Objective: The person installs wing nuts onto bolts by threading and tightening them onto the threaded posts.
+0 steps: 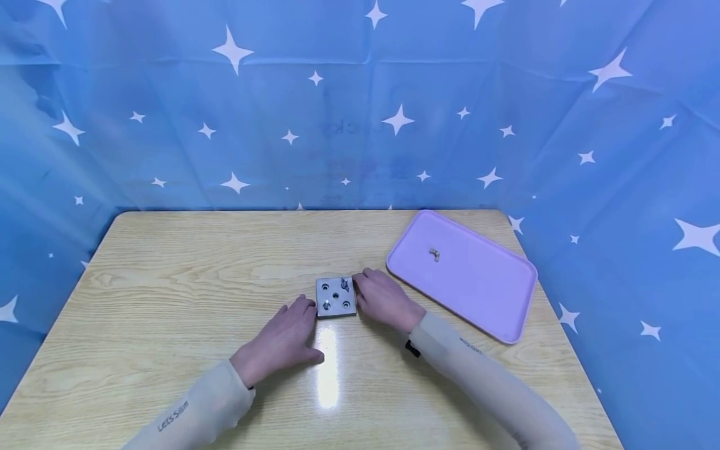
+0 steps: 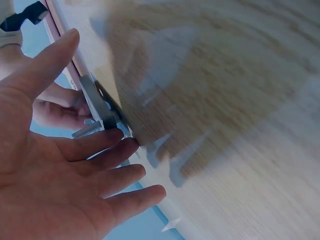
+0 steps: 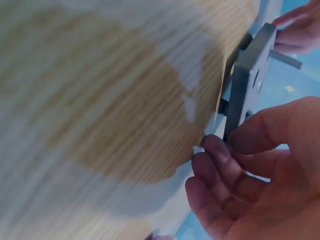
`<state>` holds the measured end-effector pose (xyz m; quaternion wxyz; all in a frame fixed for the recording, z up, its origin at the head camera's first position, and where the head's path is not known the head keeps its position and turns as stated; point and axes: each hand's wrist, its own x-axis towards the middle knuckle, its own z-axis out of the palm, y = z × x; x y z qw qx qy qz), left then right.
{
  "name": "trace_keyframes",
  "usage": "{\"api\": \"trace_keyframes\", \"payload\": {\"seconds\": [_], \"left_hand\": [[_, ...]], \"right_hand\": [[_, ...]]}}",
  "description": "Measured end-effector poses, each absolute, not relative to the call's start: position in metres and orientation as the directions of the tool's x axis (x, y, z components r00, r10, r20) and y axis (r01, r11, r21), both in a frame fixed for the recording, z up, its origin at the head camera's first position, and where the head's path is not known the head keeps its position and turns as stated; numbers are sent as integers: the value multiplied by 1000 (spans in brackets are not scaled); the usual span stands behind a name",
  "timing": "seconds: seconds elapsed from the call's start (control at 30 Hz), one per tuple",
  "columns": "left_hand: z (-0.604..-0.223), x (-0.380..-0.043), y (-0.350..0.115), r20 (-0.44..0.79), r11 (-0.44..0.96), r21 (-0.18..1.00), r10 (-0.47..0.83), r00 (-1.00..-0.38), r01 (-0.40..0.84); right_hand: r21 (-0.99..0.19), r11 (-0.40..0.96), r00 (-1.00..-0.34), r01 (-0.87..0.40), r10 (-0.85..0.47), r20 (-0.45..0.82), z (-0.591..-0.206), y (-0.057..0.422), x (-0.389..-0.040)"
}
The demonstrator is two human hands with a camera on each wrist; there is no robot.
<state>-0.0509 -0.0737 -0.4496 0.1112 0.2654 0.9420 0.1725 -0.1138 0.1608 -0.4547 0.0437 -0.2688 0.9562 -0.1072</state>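
Observation:
A square grey metal plate [image 1: 335, 296] with several holes lies flat on the table between both hands. In the right wrist view it is raised on short dark feet [image 3: 223, 106]. A thin metal post [image 3: 287, 59] stands up from its near-left corner. At the far-right corner sits a small, irregular metal piece [image 1: 345, 284]. My left hand [image 1: 287, 334] has its fingers extended, fingertips against the plate's left edge and thumb spread away. On the opposite side, my right hand [image 1: 385, 298] pinches the plate's right edge with curled thumb and forefinger, the other fingers bent below.
A purple tray [image 1: 478, 294] stands at an angle on the right of the wooden table [image 1: 185, 269]. One small brass-coloured bent piece [image 1: 435, 254] lies in it. A blue star-patterned curtain [image 1: 337, 144] hangs behind the table and along its sides.

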Motion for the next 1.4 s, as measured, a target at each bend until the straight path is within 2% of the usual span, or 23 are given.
{"api": "trace_keyframes", "payload": {"seconds": [0.13, 0.2, 0.4, 0.57, 0.7, 0.8, 1.1, 1.4], "left_hand": [[-448, -56, -79, -73, 798, 340, 550, -832, 497], [-446, -63, -84, -57, 798, 357, 537, -842, 485], [-440, -97, -102, -73, 740, 557, 496, -865, 378], [-446, -121, -104, -128, 719, 598, 522, -843, 354], [-456, -128, -100, -154, 736, 567, 536, -830, 370], [-459, -128, -98, -152, 737, 549, 551, -820, 394], [-458, -106, -100, -166, 749, 534, 547, -820, 391], [-458, -72, -92, -127, 736, 498, 586, -800, 460]], "right_hand": [[-244, 838, -856, -489, -514, -51, -453, 163, -116], [-241, 848, -863, -472, -500, -67, -451, 167, -113], [-216, 848, -846, -483, -516, -132, -453, 176, -97], [-198, 810, -818, -553, -573, -60, -463, 173, -85], [-108, 788, -795, -606, -605, 50, -468, 166, -82], [-54, 777, -778, -627, -621, 95, -468, 163, -84], [-31, 764, -761, -645, -638, 123, -462, 164, -104], [-110, 753, -761, -648, -643, 83, -459, 167, -127]]}}
